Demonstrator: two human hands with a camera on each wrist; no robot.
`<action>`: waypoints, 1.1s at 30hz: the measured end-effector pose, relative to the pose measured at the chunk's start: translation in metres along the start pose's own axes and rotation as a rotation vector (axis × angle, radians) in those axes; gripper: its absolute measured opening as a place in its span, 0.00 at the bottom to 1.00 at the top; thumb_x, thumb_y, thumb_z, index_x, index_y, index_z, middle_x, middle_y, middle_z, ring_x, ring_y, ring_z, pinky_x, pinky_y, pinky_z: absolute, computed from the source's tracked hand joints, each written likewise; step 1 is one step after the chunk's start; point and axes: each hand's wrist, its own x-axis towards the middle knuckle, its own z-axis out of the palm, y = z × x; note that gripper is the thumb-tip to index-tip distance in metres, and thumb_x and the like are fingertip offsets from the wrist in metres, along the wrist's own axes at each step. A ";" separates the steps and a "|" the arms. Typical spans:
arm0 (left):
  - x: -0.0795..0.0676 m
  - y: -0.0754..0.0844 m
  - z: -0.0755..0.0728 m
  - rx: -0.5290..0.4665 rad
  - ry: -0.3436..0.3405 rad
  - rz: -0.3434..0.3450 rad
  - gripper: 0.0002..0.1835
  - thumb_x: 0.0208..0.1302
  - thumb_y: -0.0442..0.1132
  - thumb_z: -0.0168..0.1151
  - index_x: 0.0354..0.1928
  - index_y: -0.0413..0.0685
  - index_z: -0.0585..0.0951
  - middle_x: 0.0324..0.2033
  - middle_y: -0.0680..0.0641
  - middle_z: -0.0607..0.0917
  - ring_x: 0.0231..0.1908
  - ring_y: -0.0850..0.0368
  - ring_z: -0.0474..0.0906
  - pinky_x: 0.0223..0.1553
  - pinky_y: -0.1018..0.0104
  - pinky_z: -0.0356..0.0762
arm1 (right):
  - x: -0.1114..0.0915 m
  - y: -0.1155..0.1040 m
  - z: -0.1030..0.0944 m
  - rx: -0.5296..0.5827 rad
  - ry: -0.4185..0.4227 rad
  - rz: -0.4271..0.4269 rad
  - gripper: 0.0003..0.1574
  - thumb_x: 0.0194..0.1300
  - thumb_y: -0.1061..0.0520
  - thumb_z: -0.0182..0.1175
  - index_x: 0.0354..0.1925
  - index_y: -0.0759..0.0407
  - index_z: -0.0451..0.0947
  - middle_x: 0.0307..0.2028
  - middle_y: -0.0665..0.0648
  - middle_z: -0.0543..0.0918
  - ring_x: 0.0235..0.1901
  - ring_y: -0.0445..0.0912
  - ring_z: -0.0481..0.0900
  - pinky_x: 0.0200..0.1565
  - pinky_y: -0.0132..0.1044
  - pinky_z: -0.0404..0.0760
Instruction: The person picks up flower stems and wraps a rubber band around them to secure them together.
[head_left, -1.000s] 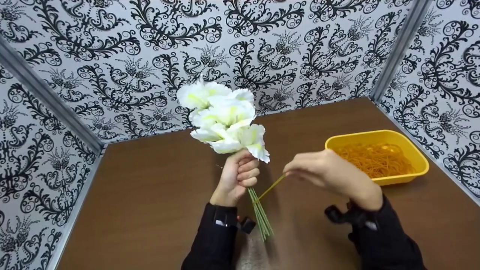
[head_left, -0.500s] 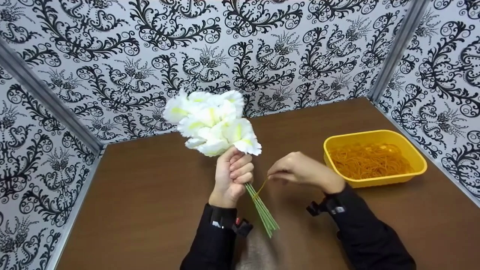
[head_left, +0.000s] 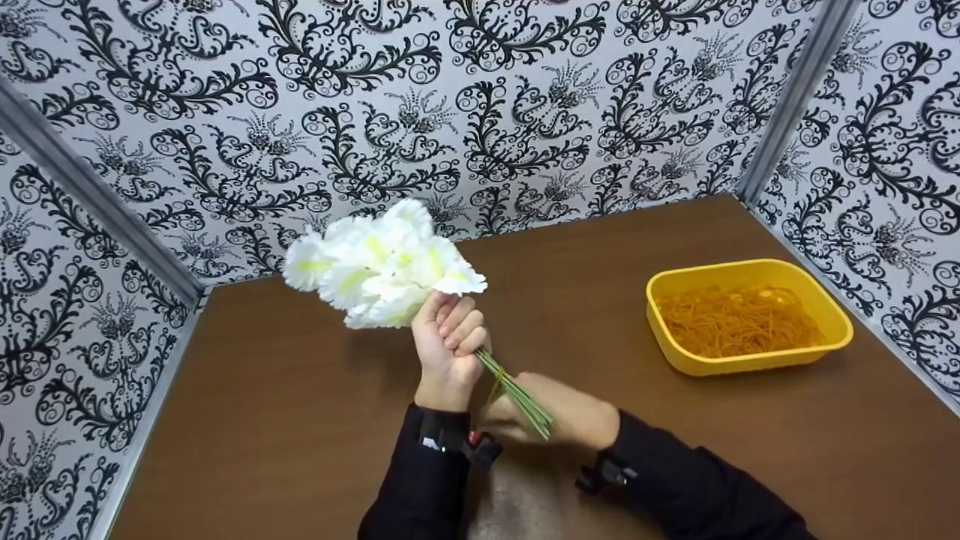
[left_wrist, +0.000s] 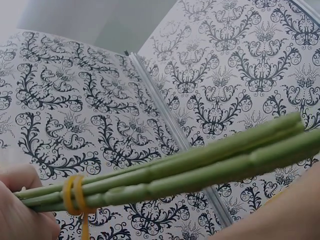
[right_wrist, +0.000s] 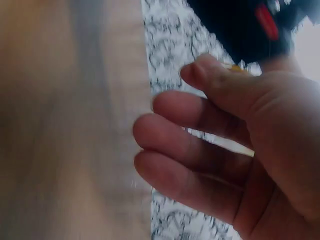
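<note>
In the head view my left hand (head_left: 450, 337) grips a bunch of white artificial flowers (head_left: 382, 262) just below the blooms, tilted to the left. Below the fist, green stems (left_wrist: 180, 180) stick out towards the lower right. A yellow rubber band (left_wrist: 75, 195) loops around them near the left hand, one strand hanging down in the left wrist view. My right hand (head_left: 555, 412) is behind and under the stems, partly hidden by them. A bit of yellow band shows by its thumb (right_wrist: 215, 80) in the right wrist view, where thumb and forefinger pinch it; the other fingers are loosely curled.
A yellow plastic basket (head_left: 750, 360) full of rubber bands (head_left: 739, 322) stands at the right on the brown table (head_left: 300, 420). Black-and-white patterned walls (head_left: 390, 90) enclose the table at the back and both sides.
My right hand has come left and down from beside the stems to beneath them, carrying the stretched rubber band round. My left hand has tilted the flowers further left and lower.
</note>
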 end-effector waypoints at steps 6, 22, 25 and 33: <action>0.001 0.010 -0.001 -0.039 0.039 0.148 0.23 0.72 0.38 0.41 0.14 0.52 0.59 0.07 0.55 0.61 0.10 0.68 0.45 0.10 0.78 0.42 | 0.010 -0.041 -0.003 -0.147 0.017 0.156 0.13 0.55 0.70 0.63 0.28 0.51 0.78 0.24 0.45 0.77 0.27 0.37 0.72 0.30 0.28 0.73; 0.000 0.014 -0.001 -0.119 0.071 0.321 0.21 0.70 0.36 0.41 0.15 0.52 0.59 0.07 0.55 0.61 0.10 0.67 0.44 0.11 0.77 0.41 | 0.006 -0.073 -0.029 -0.176 0.138 0.424 0.06 0.74 0.56 0.59 0.38 0.54 0.74 0.17 0.48 0.72 0.17 0.43 0.76 0.15 0.35 0.70; -0.001 0.014 -0.001 -0.118 0.071 0.356 0.21 0.69 0.36 0.41 0.15 0.52 0.59 0.07 0.54 0.60 0.10 0.67 0.44 0.11 0.76 0.41 | 0.007 -0.075 -0.030 -0.158 0.148 0.435 0.06 0.76 0.55 0.57 0.39 0.54 0.72 0.16 0.47 0.69 0.16 0.42 0.74 0.14 0.33 0.68; 0.000 0.011 0.005 0.071 0.041 0.362 0.24 0.73 0.36 0.35 0.13 0.52 0.59 0.06 0.56 0.60 0.09 0.67 0.43 0.08 0.77 0.42 | -0.002 -0.077 -0.061 -0.104 0.257 0.397 0.02 0.74 0.57 0.59 0.44 0.52 0.76 0.20 0.45 0.77 0.16 0.35 0.68 0.17 0.27 0.66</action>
